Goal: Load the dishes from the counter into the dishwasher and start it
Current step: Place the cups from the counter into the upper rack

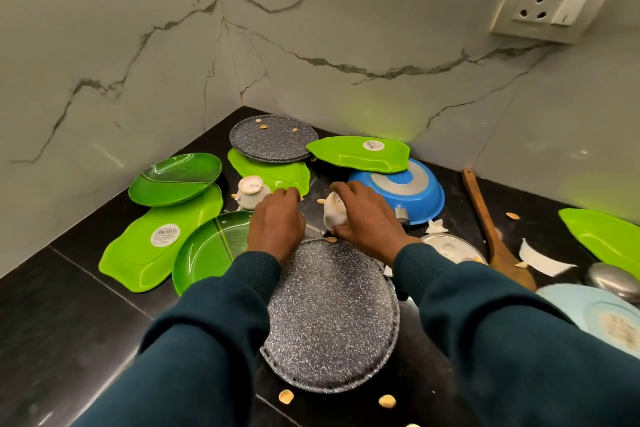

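Note:
Dirty dishes lie scattered over the black counter (69, 315). My right hand (367, 218) grips a small white cup (333, 210) lying on its side near the counter's middle. My left hand (275, 222) hovers with curled fingers just right of a second white cup (250, 191), which is upside down; whether it touches the cup is unclear. A large speckled grey plate (332, 319) lies under my wrists. A second speckled plate (273, 139) sits in the back corner. Green leaf-shaped trays (360, 153) (156, 239) and round green plates (175, 178) (204, 253) lie to the left.
An upturned blue pan (405, 189) sits right of my right hand. A wooden spatula (491, 236), white broken shards (540, 258), a steel bowl (613, 279) and a pale blue plate (595, 315) crowd the right side. Nut shells dot the counter. Marble walls close the corner.

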